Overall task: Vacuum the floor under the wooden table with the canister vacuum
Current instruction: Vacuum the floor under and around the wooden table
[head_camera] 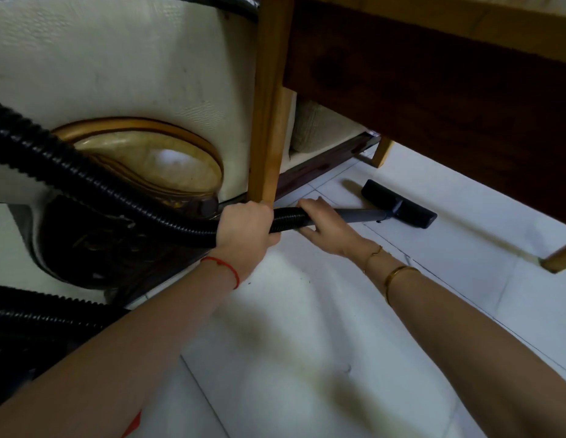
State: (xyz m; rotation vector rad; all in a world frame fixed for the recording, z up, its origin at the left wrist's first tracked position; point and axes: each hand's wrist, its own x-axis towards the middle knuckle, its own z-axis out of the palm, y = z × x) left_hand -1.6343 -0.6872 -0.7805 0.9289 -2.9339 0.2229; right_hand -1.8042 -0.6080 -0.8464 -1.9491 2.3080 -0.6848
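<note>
The left hand (245, 227) is wrapped tight around the black bumpy plastic vacuum hose (95, 181), right where the hose meets the wand. The right hand (327, 227) holds the front end of the hose just beside it, with the thumb on top and the fingers curled under. From the right hand the thin grey metal wand (360, 215) runs out nearly level, away from the person and to the right. Its long line goes from the two hands to the flat black plastic floor nozzle (398, 203). The nozzle lies flat on the white tiled floor (307, 327), under the wooden table with light legs and a dark brown side panel (433, 90). The long side of the nozzle sits across the wand, slanting from the upper left to the lower right. The nozzle is between the near table leg (269, 121) and a far leg (383, 151), well apart from both. Behind the left hand the hose bends up and away to the left edge, and another loop of it lies lower down on the left. A red string (223, 267) is on the left wrist and a gold bangle (398, 275) on the right wrist. A big cream sofa with a shiny gold oval trim (117, 74) stands just beside the near table leg.
</note>
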